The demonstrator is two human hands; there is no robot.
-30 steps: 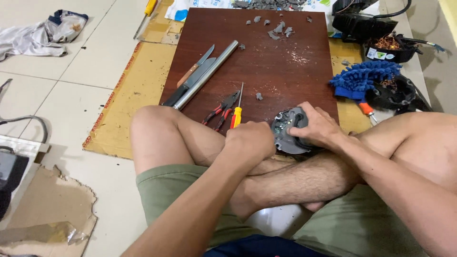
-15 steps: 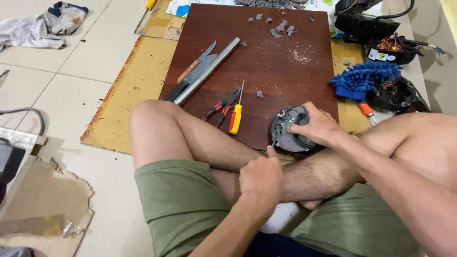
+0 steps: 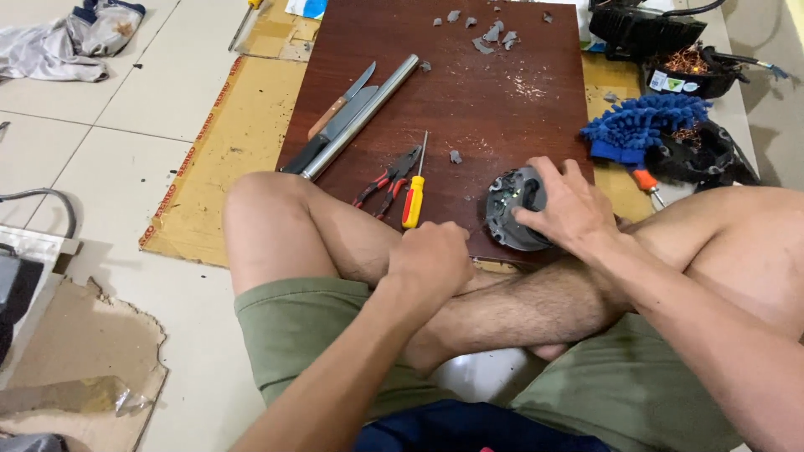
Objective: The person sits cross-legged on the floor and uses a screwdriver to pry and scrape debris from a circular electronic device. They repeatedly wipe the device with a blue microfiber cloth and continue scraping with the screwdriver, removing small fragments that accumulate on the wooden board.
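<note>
One dark wooden board (image 3: 502, 109) lies on the floor. On the board: one yellow-handled screwdriver (image 3: 413, 201), one pair of red-handled pliers (image 3: 387, 177), one knife (image 3: 342, 102), one metal rod (image 3: 362, 115), one round grey motor part (image 3: 512, 209), and about nine small grey fragments (image 3: 488, 35). Right of the board: one blue mop-like cloth (image 3: 643, 124). Left of the board: one crumpled rag (image 3: 71, 42).

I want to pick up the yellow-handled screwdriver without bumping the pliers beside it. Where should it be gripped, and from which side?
Grip the screwdriver by its thick yellow handle, which lies nearest the left hand, with the thin shaft pointing away up the board. Probably best to come from the right side of the handle: the red-handled pliers lie close on its left, while the board is bare between it and the round grey part.
</note>
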